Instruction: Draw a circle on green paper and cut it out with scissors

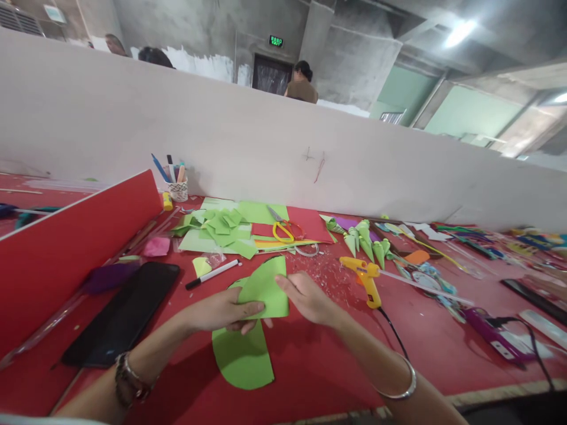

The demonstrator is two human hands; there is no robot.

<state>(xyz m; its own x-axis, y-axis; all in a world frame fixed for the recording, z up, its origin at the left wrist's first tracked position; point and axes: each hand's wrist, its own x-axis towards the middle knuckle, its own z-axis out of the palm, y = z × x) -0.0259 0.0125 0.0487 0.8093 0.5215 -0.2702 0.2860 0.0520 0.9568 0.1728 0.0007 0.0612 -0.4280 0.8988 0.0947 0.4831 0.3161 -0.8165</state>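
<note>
My left hand (225,310) is closed on a piece of green paper (264,292), with the thumb on top and the other fingers underneath. My right hand (308,295) pinches the same paper at its right edge, where it curves over. Beneath my hands, another green piece with a rounded edge (243,360) lies on the red tabletop. A black-and-white marker (212,274) is just beyond my left hand. To the right of my right hand lies a yellow glue gun (364,277) with a clear stick in its back.
Scissors (283,227) and green paper squares (224,224) lie at the back, beside green paper cones (363,236). A black phone (124,313) and red divider (80,271) stand left; a purple power strip (498,336) lies right. People show beyond the white partition (248,141).
</note>
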